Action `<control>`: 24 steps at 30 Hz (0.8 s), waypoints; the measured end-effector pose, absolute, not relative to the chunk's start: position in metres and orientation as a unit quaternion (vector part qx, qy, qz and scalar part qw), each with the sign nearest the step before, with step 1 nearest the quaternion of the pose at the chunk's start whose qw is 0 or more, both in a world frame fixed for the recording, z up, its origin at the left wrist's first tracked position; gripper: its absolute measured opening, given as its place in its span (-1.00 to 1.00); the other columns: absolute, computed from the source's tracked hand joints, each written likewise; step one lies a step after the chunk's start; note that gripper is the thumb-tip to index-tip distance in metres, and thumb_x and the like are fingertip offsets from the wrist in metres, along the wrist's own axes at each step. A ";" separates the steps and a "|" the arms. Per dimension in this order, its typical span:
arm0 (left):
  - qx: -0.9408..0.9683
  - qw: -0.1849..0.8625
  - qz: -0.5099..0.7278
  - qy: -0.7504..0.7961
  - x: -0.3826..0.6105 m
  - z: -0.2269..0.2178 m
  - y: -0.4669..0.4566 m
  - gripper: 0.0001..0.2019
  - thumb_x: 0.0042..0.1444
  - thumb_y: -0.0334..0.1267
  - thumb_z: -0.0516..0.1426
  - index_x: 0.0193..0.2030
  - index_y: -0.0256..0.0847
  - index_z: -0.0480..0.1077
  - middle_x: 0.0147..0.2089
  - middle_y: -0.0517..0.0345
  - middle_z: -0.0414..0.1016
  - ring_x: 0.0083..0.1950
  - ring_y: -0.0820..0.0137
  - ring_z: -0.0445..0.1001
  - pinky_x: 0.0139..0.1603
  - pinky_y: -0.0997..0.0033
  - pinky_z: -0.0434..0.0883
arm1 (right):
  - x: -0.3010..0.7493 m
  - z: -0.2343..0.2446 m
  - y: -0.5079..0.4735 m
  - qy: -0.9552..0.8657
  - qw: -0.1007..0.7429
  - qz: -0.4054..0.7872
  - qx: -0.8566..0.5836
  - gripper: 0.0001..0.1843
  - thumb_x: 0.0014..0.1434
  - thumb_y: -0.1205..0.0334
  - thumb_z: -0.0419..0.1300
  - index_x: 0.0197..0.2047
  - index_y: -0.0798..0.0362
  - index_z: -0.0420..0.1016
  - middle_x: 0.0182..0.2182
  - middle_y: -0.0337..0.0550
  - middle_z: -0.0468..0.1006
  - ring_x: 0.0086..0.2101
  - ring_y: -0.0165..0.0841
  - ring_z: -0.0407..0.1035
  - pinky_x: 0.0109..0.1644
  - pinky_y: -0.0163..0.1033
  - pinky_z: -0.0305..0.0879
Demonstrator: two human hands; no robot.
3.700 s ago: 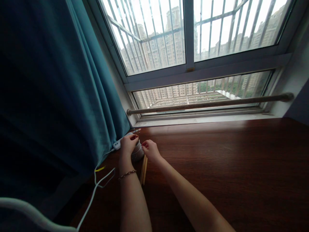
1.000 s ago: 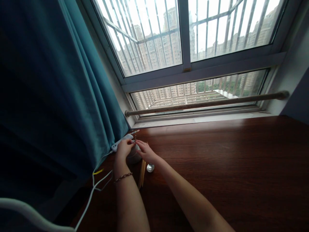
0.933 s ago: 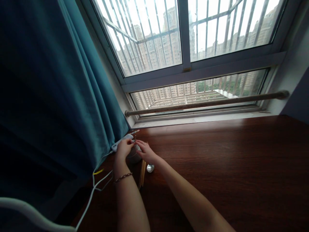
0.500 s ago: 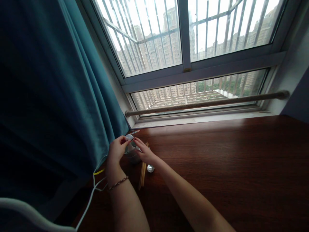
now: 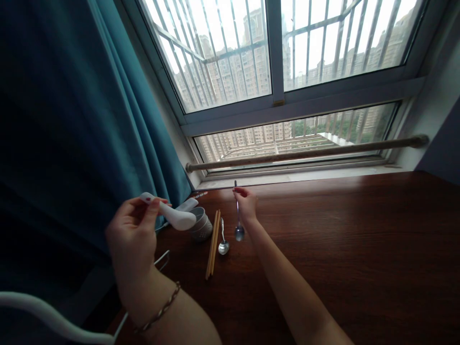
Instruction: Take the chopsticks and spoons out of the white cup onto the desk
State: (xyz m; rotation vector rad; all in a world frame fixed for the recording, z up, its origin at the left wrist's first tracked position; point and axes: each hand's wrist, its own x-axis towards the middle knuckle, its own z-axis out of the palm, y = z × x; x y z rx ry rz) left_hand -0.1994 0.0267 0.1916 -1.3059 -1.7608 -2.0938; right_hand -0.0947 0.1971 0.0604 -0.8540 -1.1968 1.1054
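A white soup spoon [image 5: 182, 220] is pinched by its handle in my left hand [image 5: 134, 230], its bowl pointing right. Behind that bowl stands a grey perforated utensil holder [image 5: 201, 229]. My right hand [image 5: 247, 203] grips the upper handle of a metal spoon [image 5: 239, 233], whose bowl hangs down at or just above the table. Just left of it, another metal spoon [image 5: 223, 247] lies on the table. Wooden chopsticks [image 5: 212, 249] lie side by side between that spoon and the holder.
The brown wooden table [image 5: 323, 239] reaches to the window sill. A white object [image 5: 189, 204] is beside the holder, partly hidden. A teal curtain [image 5: 136, 120] hangs at the left, with a white tube-like frame [image 5: 53, 316] below. A rail [image 5: 309, 154] crosses the window.
My hands have moved apart from above the holder. The left came back left with the white soup spoon; the right moved right and now holds a metal spoon.
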 end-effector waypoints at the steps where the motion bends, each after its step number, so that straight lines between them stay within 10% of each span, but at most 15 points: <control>1: -0.429 0.054 -0.690 -0.580 -0.198 0.192 0.027 -0.78 -0.02 -0.18 0.23 -0.27 -0.24 0.40 -0.35 0.19 0.51 -0.35 0.49 0.47 -0.24 0.54 0.41 | -0.094 0.053 0.201 -0.526 0.590 0.475 -0.387 -0.83 0.15 0.40 0.17 -0.18 0.24 0.51 -0.29 -0.05 0.56 -0.26 -0.33 0.45 -0.13 -0.27 0.36; 24: -0.406 0.034 -0.644 -0.647 -0.195 0.195 0.016 -0.79 -0.11 -0.18 0.28 -0.31 -0.19 0.50 -0.33 0.21 0.55 -0.28 0.50 0.51 -0.28 0.66 0.40 | -0.149 -0.050 0.181 -0.669 0.348 0.441 -0.487 -0.91 0.21 0.42 0.20 -0.18 0.21 0.48 -0.26 -0.12 0.51 -0.27 -0.36 0.43 -0.16 -0.19 0.41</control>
